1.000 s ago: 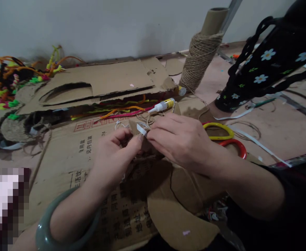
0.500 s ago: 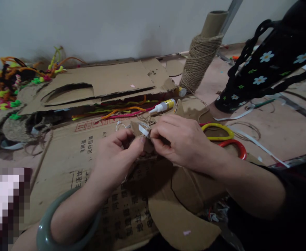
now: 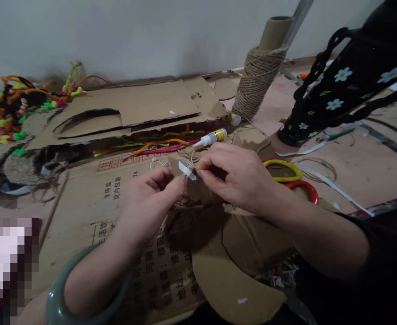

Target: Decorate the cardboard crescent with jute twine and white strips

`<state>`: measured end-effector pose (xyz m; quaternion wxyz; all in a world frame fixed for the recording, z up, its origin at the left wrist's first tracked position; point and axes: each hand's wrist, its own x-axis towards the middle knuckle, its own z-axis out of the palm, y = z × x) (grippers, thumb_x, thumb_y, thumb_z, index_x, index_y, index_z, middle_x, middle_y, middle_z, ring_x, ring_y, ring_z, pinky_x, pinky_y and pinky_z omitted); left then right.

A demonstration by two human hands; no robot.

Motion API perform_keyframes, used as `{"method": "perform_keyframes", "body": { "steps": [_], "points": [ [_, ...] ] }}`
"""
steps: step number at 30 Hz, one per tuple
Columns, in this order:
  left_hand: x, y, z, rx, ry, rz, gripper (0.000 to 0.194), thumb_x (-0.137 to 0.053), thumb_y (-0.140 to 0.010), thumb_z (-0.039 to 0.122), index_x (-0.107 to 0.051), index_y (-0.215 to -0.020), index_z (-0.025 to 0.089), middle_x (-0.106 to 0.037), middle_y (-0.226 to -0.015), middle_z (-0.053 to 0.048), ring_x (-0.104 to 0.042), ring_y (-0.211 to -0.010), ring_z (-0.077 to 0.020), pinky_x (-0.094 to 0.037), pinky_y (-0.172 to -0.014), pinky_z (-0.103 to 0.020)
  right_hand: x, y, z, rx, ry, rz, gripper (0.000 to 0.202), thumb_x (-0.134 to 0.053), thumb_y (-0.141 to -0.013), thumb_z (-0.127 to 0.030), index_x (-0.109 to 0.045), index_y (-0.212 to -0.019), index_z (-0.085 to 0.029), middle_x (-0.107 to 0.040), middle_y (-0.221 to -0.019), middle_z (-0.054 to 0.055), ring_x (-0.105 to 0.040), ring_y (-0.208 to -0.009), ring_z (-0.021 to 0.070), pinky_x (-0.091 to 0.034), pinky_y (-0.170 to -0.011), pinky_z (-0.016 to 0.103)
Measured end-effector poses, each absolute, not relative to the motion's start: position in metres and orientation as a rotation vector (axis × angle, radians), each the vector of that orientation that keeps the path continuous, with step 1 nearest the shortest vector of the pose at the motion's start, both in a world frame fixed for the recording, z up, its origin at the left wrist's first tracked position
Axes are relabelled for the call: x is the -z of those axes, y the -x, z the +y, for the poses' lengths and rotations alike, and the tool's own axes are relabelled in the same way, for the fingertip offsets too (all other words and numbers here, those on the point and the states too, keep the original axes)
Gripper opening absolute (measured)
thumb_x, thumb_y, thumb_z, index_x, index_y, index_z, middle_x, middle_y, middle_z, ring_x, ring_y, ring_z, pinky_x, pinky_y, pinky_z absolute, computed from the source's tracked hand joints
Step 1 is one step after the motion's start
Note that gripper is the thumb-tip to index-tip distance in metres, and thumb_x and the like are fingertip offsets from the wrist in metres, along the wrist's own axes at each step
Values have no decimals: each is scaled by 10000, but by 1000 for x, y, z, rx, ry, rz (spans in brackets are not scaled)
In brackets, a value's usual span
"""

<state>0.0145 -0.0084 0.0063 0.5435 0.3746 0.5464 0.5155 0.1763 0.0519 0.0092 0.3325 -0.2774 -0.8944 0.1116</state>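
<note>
"What can't you make out?"

"From my end, mainly the right hand [image 3: 235, 174]. Fingertips look nearly together, beside the white strip [image 3: 187, 171]; whether they have hold of anything, I can't tell. Scissors [image 3: 296, 168]: yellow and red handles show, blades hidden. Black bottle [image 3: 350, 90] cut off at upper right. A blurred block [image 3: 7, 262] covers the lower left."

"Left hand [image 3: 147, 198]?"

"Closed, thumb against fingers, gripping a small cardboard piece [image 3: 175, 167]. Strip lies against that, by the thumb tip. Lower fingers partly hidden. All this sits over the printed cardboard [image 3: 83, 216], toward its back edge, on the worktop [image 3: 371, 174]."

"Nearby?"

"Glue bottle [image 3: 210, 137] on its side, just behind the right hand. Twine roll [image 3: 259, 74] upright, toward the worktop's back edge."

"Changed since a second ago?"

"Right fingers more curled; I now see a dark gap under the forefinger. More of the strip shows. Left grip unchanged, glue bottle unmoved."
</note>
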Motion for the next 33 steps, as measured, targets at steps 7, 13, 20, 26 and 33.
{"method": "perform_keyframes", "body": {
  "steps": [7, 13, 20, 26, 33],
  "points": [
    [-11, -15, -5, -1269, -779, 1286, 152, -762, -599, 240, -671, -680, 149, -628, -587, 17, -540, -504, -81, -452, -483, -177, -6, -178, 52, -153, 575, -2349, 209, -447, -897, -184, -652, -917, -151, -641, -854, 51, -566, -805, 143, -450, -722, 269],
    [-14, -14, -1, -1388, -676, 1211, 128, -752, -597, 188, -688, -703, 156, -656, -612, 14, -557, -516, -75, -458, -493, -163, -3, -175, 47, 212, 460, -2451, 261, -444, -894, -177, -607, -1086, -111, -620, -1001, 99, -528, -901, 188, -458, -831, 334],
    [-12, -10, 1, -1442, -666, 1218, 98, -730, -611, 191, -678, -684, 151, -647, -572, 21, -547, -461, -65, -454, -454, -152, -9, -174, 45, 108, 433, -2419, 204, -465, -869, -138, -662, -918, -124, -635, -931, 80, -534, -885, 183, -464, -829, 336],
    [-11, -12, 1, -1402, -699, 1237, 137, -751, -589, 196, -673, -688, 140, -644, -615, 17, -548, -497, -69, -455, -450, -147, -7, -175, 47, 162, 483, -2350, 226, -467, -879, -166, -645, -1007, -113, -628, -928, 87, -528, -903, 191, -469, -827, 345],
    [-10, -10, 0, -1389, -752, 1225, 127, -738, -615, 211, -686, -715, 153, -633, -607, 23, -528, -495, -67, -453, -464, -159, -8, -175, 48, 114, 447, -2341, 177, -490, -858, -159, -666, -877, -147, -647, -943, 63, -546, -945, 194, -455, -868, 351]
  ]
}}
